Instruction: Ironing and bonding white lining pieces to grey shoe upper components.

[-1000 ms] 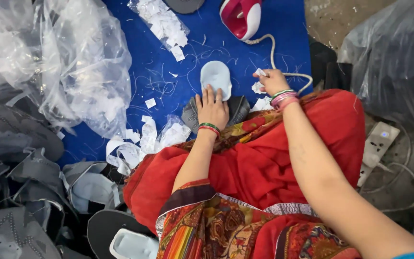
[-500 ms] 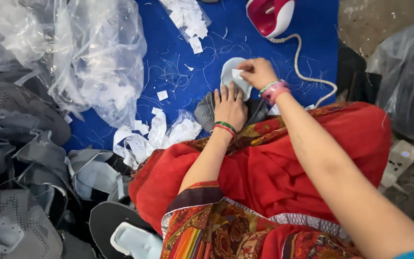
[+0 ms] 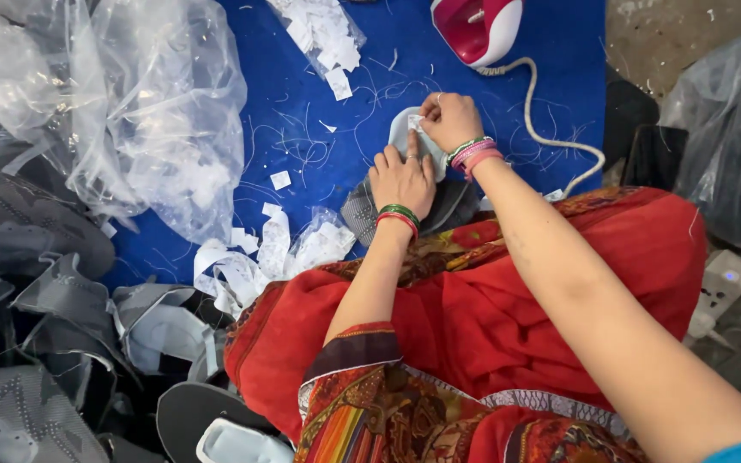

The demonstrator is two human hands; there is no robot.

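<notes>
A grey shoe upper (image 3: 362,214) lies on the blue mat (image 3: 319,163) in front of my red-clad knees. On it rests a pale blue oval liner (image 3: 398,133). My left hand (image 3: 400,180) lies flat on the upper and liner, fingers spread, pressing them down. My right hand (image 3: 449,120) is closed on a small white paper tag (image 3: 414,123) held at the liner's top edge. Both wrists wear red and green bangles.
A pink and white iron (image 3: 478,27) stands at the mat's far edge, its cord (image 3: 551,137) curling right. White paper tags (image 3: 319,30) and strips (image 3: 259,257) are scattered. Clear plastic bags (image 3: 130,103) and grey shoe uppers (image 3: 36,291) pile at left. A power strip (image 3: 722,287) sits right.
My right hand moved left from beside the cord onto the liner, carrying the white tag. My left hand stayed pressed on the upper. The camera shifted closer.
</notes>
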